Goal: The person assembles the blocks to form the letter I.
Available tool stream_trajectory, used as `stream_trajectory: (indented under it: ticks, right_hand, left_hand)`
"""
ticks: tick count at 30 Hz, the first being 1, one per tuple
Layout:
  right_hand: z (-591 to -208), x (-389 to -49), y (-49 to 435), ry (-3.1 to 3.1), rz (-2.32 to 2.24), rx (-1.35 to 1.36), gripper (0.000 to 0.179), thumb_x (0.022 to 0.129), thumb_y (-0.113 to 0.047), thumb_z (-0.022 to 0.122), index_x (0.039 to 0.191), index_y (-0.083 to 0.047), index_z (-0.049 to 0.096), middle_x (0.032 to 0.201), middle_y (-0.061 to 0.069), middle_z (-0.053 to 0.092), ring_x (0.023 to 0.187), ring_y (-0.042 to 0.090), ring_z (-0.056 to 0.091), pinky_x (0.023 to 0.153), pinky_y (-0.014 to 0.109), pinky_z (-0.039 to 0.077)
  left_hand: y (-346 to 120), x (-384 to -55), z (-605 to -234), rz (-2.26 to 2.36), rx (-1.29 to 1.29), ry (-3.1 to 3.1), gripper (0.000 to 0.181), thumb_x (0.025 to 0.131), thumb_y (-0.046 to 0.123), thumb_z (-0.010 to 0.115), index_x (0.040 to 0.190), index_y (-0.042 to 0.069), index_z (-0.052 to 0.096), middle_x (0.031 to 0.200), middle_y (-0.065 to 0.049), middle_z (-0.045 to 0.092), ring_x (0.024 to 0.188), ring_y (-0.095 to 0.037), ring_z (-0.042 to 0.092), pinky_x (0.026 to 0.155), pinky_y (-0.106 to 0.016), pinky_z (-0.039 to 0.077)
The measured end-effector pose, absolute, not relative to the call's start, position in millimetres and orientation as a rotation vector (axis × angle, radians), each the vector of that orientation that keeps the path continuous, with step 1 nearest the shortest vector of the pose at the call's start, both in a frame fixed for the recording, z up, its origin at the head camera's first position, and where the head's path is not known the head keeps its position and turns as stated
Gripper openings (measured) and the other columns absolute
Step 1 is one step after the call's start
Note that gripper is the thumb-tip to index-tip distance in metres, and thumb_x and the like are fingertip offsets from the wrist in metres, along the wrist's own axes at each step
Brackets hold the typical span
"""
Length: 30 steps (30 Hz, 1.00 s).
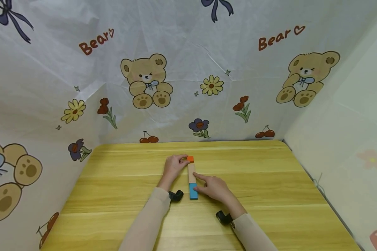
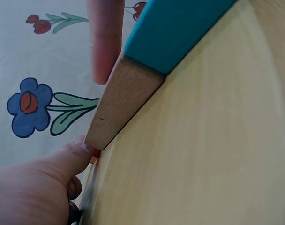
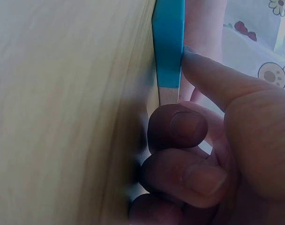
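Note:
On the table, a blue block (image 1: 193, 191), a plain wooden block (image 1: 192, 173) and a small orange block (image 1: 190, 159) lie end to end in a line pointing away from me. My left hand (image 1: 172, 167) pinches the orange block at the far end, thumb on the near side and index finger by the far edge. In the left wrist view its thumb sits at the end of the wooden block (image 2: 123, 101). My right hand (image 1: 214, 188) rests an extended index finger on the wooden block and its thumb on the blue block (image 3: 169, 47); its other fingers are bent beside the row.
The wood-grain table (image 1: 119, 195) reaches back to a white cloth (image 1: 182, 42) printed with bears and flowers. More of the cloth hangs at the left, and a pale wall (image 1: 348, 132) stands at the right. Black wrist cameras (image 1: 176, 196) sit on both wrists.

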State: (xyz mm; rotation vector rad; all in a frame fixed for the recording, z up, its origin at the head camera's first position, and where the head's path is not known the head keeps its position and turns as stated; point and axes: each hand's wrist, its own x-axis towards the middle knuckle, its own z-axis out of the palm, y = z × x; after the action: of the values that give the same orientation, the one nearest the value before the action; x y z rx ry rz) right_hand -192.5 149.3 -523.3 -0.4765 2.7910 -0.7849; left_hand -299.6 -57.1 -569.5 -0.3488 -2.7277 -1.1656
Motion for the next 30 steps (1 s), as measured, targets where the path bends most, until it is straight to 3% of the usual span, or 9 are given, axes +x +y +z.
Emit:
stream_trajectory:
  ticks: [4, 12, 23, 30]
  right_hand:
    - [-523.3, -193.2, 148.7, 2.79, -0.778, -0.47, 0.065, 0.099, -0.049, 0.073, 0.158, -0.028, 0.054, 0.053, -0.006, 0.037, 0.05, 0.011, 0.025, 0.052, 0.028, 0.022]
    - [-522.8, -194.3, 149.1, 2.798, -0.756, -0.464, 0.065, 0.099, -0.05, 0.071, 0.158, -0.03, 0.053, 0.052, -0.008, 0.035, 0.05, 0.01, 0.024, 0.052, 0.027, 0.022]
    - [-522.9, -192.6, 148.0, 2.792, -0.778, -0.461, 0.065, 0.099, -0.049, 0.072, 0.158, -0.029, 0.053, 0.052, -0.007, 0.037, 0.05, 0.01, 0.025, 0.052, 0.028, 0.022]
    - [-523.5, -192.6, 148.9, 2.785, -0.784, -0.444, 0.064, 0.099, -0.048, 0.072, 0.158, -0.03, 0.054, 0.052, -0.007, 0.038, 0.048, 0.01, 0.027, 0.051, 0.027, 0.022]
  left_hand:
    - [-57.2, -300.2, -570.0, -1.13, -0.356, -2.744, 0.034, 0.098, 0.032, 0.078, 0.126, 0.015, 0.08, 0.06, 0.004, 0.055, 0.057, -0.011, 0.042, 0.086, -0.039, 0.043]
    - [-56.2, -298.0, -566.4, -1.093, -0.352, -2.751, 0.035, 0.098, 0.034, 0.077, 0.127, 0.014, 0.08, 0.062, 0.004, 0.05, 0.062, -0.014, 0.038, 0.079, -0.035, 0.033]
    - [-58.0, -295.4, -566.6, -1.168, -0.325, -2.748, 0.039, 0.099, 0.035, 0.077, 0.133, 0.016, 0.077, 0.064, 0.004, 0.054, 0.064, -0.015, 0.041, 0.083, -0.036, 0.036]
    - [-61.0, -292.2, -569.2, -1.326, -0.328, -2.694, 0.039, 0.101, 0.029, 0.075, 0.136, 0.012, 0.074, 0.068, 0.002, 0.056, 0.06, -0.011, 0.042, 0.058, -0.026, 0.034]
